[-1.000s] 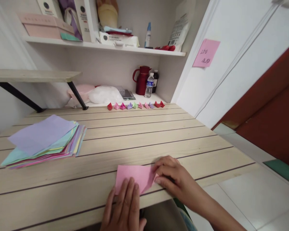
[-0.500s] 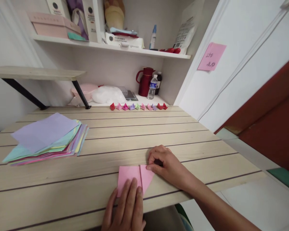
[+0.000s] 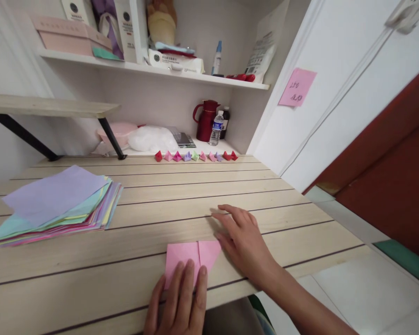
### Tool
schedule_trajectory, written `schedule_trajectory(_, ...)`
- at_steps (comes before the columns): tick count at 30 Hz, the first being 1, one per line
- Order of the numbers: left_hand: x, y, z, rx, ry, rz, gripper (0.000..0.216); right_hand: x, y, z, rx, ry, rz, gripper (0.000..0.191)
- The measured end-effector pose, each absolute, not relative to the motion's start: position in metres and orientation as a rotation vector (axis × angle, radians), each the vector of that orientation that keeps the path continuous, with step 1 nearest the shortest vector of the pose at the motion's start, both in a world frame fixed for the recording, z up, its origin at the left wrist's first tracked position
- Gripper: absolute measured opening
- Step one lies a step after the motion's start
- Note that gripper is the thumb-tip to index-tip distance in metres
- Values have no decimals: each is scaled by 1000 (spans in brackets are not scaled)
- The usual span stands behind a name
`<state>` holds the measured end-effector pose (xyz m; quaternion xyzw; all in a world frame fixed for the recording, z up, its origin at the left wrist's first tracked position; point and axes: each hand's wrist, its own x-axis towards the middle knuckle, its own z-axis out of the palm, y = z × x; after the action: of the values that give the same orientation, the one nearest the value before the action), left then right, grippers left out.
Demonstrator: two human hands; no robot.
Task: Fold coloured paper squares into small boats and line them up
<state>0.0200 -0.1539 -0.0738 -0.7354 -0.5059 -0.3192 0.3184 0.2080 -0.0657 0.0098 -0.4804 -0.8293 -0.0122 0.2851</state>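
Observation:
A pink sheet of paper, with its right corner folded in to the middle, lies near the front edge of the slatted wooden table. My left hand lies flat on its lower part, fingers stretched out and pressing it down. Just right of the paper is my right hand, fingers spread open and resting on the table, with a fingertip close to the folded corner. Neither hand holds anything.
A stack of coloured paper sheets lies at the left of the table. A row of small folded paper pieces lines the far edge. Behind stand a red jug, a water bottle and shelves with boxes. A white door with a pink note is at the right.
My right hand folded the paper's right corner to the middle, pressed it, then opened and lifted off to the right. My left hand has stayed pressing the paper.

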Motion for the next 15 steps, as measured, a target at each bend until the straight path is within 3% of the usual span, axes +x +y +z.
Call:
schedule_trajectory(4,24,-155,-79,-1942,-1330,-848,41,211,-103,6,-1011,-2412,-358,45)
schedule_trajectory(6,26,-156,-81,-1963,-1338,-853,41,215,-117,2,-813,-2571,-423,69)
schedule_trajectory(8,27,-156,-82,-1953,-1352,-857,41,220,-122,-2,-808,-2668,-412,80)
schedule_trajectory(12,28,-152,-78,-1896,-1343,-855,40,233,-114,-2,-983,-2750,-273,74)
schedule_trajectory(15,27,-150,-76,-1861,-1298,-857,40,238,-107,-1,-1033,-2747,-218,85)
